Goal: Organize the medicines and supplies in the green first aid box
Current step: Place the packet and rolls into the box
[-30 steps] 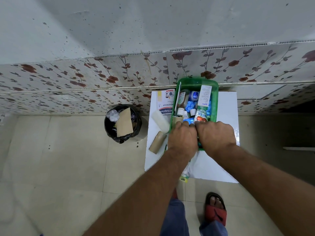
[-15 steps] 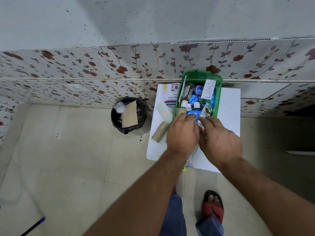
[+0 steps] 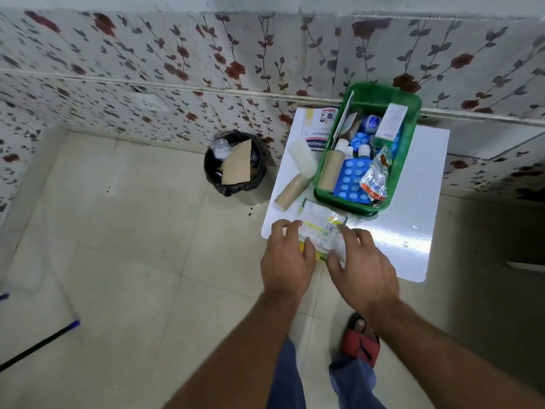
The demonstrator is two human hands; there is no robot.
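The green box (image 3: 408,149) sits on the far part of a white table (image 3: 413,231), against a flowered wall (image 3: 177,69). It is well packed: a tan roll (image 3: 331,169) lies along its left wall, blue blister strips (image 3: 352,180) lie in the near middle, a crinkled clear packet (image 3: 375,175) leans at the near right, and small white-capped bottles (image 3: 342,145) and a white carton (image 3: 390,121) stand or lean toward the back. The box is beyond both hands and apart from them.

Between the box and the hands, at the table's near edge, lies a clear pack (image 3: 320,228) with yellow print. The left hand (image 3: 287,261) has its fingers spread over the pack's left end, and the right hand (image 3: 364,267) has its fingers spread at its right end. The blur hides whether either hand actually grips the pack.

Left of the box on the table lie a plaster box (image 3: 320,125), a white tube (image 3: 303,157) and a second tan roll (image 3: 290,191). On the tiled floor beside the table stands a black bin (image 3: 234,162) holding a piece of cardboard (image 3: 237,163). Below the arms a foot in a red sandal (image 3: 361,340) shows.
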